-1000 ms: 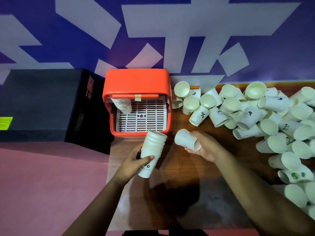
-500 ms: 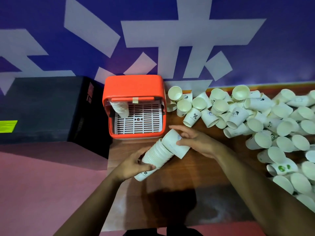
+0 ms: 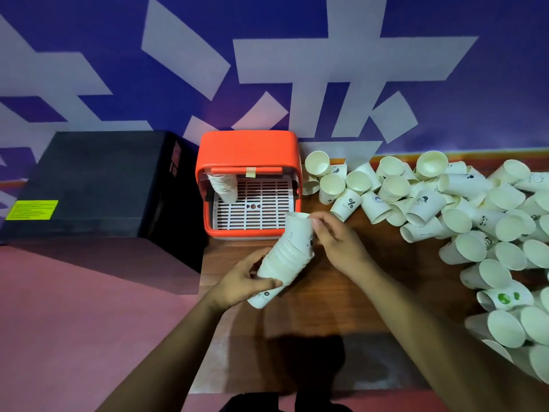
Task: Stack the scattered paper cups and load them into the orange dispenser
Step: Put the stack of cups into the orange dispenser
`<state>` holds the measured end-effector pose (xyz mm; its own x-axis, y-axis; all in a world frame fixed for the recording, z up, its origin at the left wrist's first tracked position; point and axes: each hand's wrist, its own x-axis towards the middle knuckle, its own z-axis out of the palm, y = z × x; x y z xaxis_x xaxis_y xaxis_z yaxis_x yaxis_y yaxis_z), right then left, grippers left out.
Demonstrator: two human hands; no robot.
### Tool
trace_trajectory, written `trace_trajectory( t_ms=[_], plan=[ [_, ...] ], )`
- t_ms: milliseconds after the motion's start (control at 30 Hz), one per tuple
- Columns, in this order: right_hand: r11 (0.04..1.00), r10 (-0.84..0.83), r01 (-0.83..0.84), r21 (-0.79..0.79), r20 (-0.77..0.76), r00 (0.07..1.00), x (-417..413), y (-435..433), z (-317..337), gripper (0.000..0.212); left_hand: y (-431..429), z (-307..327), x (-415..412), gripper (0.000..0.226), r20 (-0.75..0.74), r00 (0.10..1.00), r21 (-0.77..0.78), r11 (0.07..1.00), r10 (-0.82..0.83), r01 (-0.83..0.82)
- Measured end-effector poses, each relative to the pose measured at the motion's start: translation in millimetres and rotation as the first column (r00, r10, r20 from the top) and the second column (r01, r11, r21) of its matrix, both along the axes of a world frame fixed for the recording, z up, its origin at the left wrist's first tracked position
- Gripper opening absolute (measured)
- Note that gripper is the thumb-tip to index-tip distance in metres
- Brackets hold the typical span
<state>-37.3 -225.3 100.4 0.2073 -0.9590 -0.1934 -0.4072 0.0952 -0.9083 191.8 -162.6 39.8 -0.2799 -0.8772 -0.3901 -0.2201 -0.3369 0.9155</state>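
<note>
My left hand (image 3: pixel 242 282) grips the lower part of a tilted stack of white paper cups (image 3: pixel 285 257), its mouth pointing up and away toward the orange dispenser (image 3: pixel 248 150). My right hand (image 3: pixel 338 242) is at the top cup of the stack, fingers touching its side near the rim. Inside the dispenser a short stack of cups (image 3: pixel 223 185) hangs at the left above a white grid tray (image 3: pixel 255 209). Several loose paper cups (image 3: pixel 430 209) lie scattered over the right side of the wooden table (image 3: pixel 386 263).
A black box (image 3: pixel 89 185) with a yellow label stands left of the dispenser. A blue and white wall runs behind. Pink floor lies to the left of the table. Bare wood shows in front of the dispenser, around my hands.
My right hand brought a single cup to the stack and pushed it down onto the top; the cup now sits nested in the stack. The view has shifted slightly.
</note>
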Motion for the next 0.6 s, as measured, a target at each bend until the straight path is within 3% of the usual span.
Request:
trace_trajectory(
  t_ms=[67, 133, 167, 267, 333, 500, 600],
  plan=[
    [0.996, 0.054, -0.058, -0.063, -0.063, 0.997, 4.9, 4.4, -4.5, 0.026, 0.1, -1.9, 1.2, 0.064, -0.032, 0.997, -0.011, 0.998, 0.067, -0.068],
    [0.993, 0.098, -0.102, -0.053, -0.074, 0.992, 12.1, 8.9, -9.9, 0.025, -2.6, -2.1, 3.9, 0.065, -0.022, 0.994, -0.037, 0.994, 0.105, -0.106],
    [0.995, 0.097, -0.097, -0.022, -0.034, 0.995, 15.2, 10.8, -14.0, 0.017, -4.8, -2.4, 5.2, 0.066, -0.018, 0.994, -0.053, 0.993, 0.105, -0.106],
    [0.993, 0.042, -0.05, 0.108, 0.073, 0.996, 26.4, 6.9, -23.5, 0.046, -12.9, -3.8, 9.2, 0.07, -0.02, 0.994, -0.085, 0.991, 0.105, -0.106],
    [0.987, 0.022, -0.033, 0.158, 0.068, 0.997, 34.4, 0.4, -28.4, 0.051, -20.2, -5.1, 14.5, 0.071, -0.018, 0.994, -0.112, 0.987, 0.112, -0.113],
    [0.926, -0.09, -0.073, 0.369, 0.404, 0.91, 48.0, -23.2, -26.6, 0.05, -49.4, -7.4, 36.6, 0.072, -0.004, 0.99, -0.137, 0.98, 0.143, -0.143],
    [0.927, -0.022, -0.141, 0.347, 0.428, 0.904, 52.8, -36.6, -35.8, 0.062, -71.7, -7.8, 47.3, 0.072, 0.026, 0.987, -0.185, 0.971, 0.158, -0.151]
  ],
)
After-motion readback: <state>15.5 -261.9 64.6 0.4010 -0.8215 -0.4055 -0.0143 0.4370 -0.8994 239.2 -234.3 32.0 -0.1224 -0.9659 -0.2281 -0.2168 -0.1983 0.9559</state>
